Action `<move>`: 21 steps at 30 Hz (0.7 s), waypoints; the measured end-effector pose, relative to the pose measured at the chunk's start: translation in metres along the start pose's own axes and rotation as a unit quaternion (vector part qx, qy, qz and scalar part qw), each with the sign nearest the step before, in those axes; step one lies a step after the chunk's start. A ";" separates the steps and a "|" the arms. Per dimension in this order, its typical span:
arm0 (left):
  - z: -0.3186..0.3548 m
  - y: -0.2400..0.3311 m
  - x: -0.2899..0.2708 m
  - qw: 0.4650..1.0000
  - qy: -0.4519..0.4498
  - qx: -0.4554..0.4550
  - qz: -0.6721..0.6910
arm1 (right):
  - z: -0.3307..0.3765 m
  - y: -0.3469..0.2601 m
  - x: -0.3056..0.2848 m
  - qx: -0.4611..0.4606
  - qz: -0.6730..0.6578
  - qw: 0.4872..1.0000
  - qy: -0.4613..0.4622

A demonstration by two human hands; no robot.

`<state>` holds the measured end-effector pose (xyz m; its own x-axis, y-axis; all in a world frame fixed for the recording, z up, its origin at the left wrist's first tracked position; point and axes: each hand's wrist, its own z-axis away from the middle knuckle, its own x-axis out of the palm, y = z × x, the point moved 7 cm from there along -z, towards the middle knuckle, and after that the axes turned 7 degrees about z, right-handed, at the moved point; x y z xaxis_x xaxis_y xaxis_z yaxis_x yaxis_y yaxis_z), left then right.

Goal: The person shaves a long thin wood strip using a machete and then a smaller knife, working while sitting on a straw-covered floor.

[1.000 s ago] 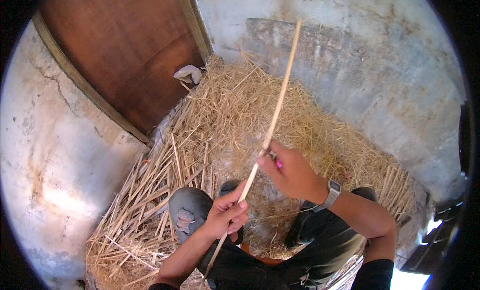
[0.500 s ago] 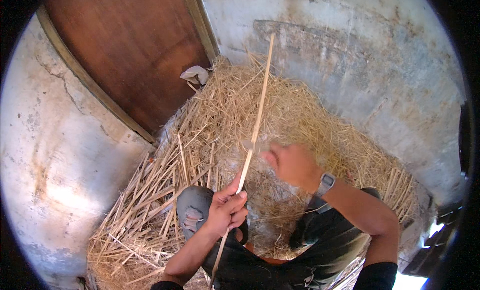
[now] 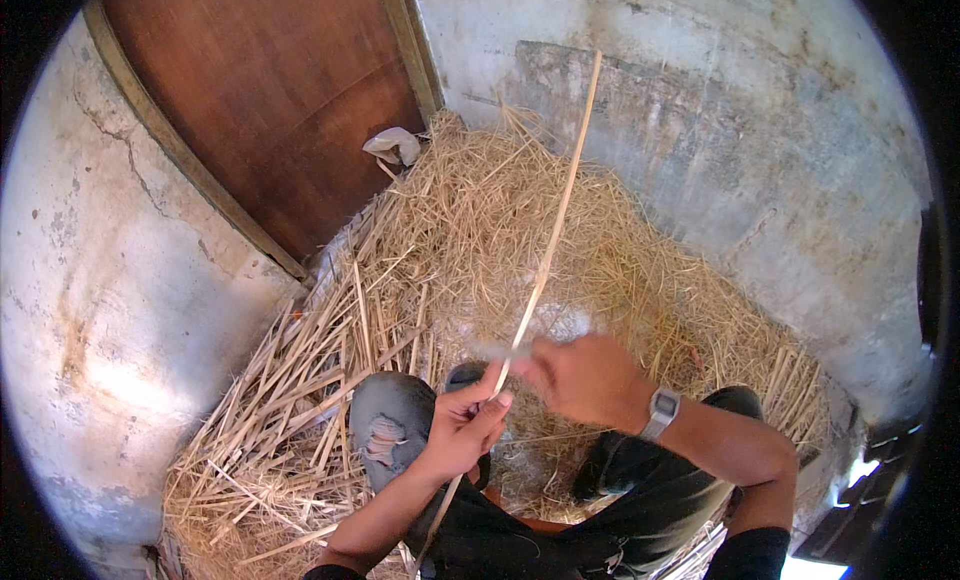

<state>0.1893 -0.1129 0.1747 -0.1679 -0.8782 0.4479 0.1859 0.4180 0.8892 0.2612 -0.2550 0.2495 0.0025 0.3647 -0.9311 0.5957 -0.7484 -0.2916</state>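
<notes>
A long, pale bamboo strip [image 3: 565, 205] slants up from my lap toward the far wall. My left hand [image 3: 465, 430] is closed round its lower part, thumb on top, over my left knee. Just above that grip, my right hand [image 3: 590, 380] is closed on what looks like a small knife [image 3: 515, 352]. Its greyish blade is blurred by motion and lies across the strip. The knife's handle is hidden in my fingers. On my right wrist sits a grey watch [image 3: 662, 413].
Fine shavings [image 3: 510, 190] are heaped against the stained wall [image 3: 740, 150]. Loose strips [image 3: 290, 400] lie to the left, and more strips [image 3: 795, 385] at the right. A brown door [image 3: 260, 100] stands at the back left, with a whitish crumpled bag [image 3: 395, 145] by its foot.
My right hand has come down and nearer along the strip with the knife, close to my left hand. The strip's far end has swung to the right.
</notes>
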 end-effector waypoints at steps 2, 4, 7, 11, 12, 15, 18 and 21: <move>-0.001 -0.002 -0.002 0.997 0.009 0.052 -0.061 | 0.009 -0.025 0.015 -0.075 -0.007 0.997 -0.025; 0.002 -0.001 -0.010 0.989 0.063 0.059 -0.121 | 0.001 -0.015 0.014 -0.057 0.009 0.998 -0.035; 0.004 -0.004 -0.014 0.979 0.089 0.074 -0.168 | -0.023 0.034 0.000 0.059 0.055 0.995 0.061; 0.007 0.007 -0.014 0.929 0.065 0.186 -0.313 | -0.013 0.025 0.005 0.033 0.012 0.999 0.025; 0.006 0.002 -0.015 0.931 0.062 0.159 -0.322 | -0.001 0.006 0.014 0.003 0.018 0.999 -0.032; 0.003 0.005 -0.008 0.931 0.072 0.109 -0.340 | 0.002 0.009 0.025 -0.007 0.013 0.998 -0.067; 0.002 0.006 -0.012 0.918 0.089 0.142 -0.361 | -0.021 0.045 0.005 0.080 0.050 0.996 -0.007; 0.001 0.012 -0.009 0.931 0.085 0.183 -0.303 | -0.022 0.042 -0.006 0.055 0.068 0.994 0.059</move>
<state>0.1919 -0.0999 0.1818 0.0273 -0.9899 -0.1393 -0.2414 -0.1417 0.9600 0.3039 -0.2763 0.2473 0.1756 0.3130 -0.9334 0.4916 -0.8493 -0.1923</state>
